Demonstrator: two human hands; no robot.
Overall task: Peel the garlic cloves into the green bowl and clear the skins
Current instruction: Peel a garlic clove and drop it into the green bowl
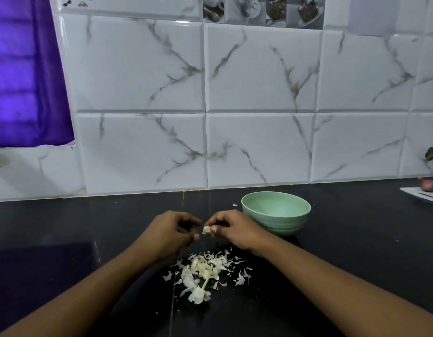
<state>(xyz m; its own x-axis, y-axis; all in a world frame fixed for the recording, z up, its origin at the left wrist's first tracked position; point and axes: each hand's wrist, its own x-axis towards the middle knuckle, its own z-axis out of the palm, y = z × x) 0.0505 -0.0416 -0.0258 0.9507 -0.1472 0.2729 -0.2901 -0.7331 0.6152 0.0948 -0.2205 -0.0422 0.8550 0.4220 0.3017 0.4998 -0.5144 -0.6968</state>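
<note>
At far left I see a purple curtain [28, 69]. On the dark surface [356, 244], my left hand [170, 231] has its fingers curled beside the garlic clove [207, 230]; I cannot tell whether it holds anything. My right hand [234, 229] pinches that clove between thumb and fingertips, just above the surface. Below both hands lies a pile of skins [203, 271]. The green bowl [278, 224] stands just behind the right hand.
</note>
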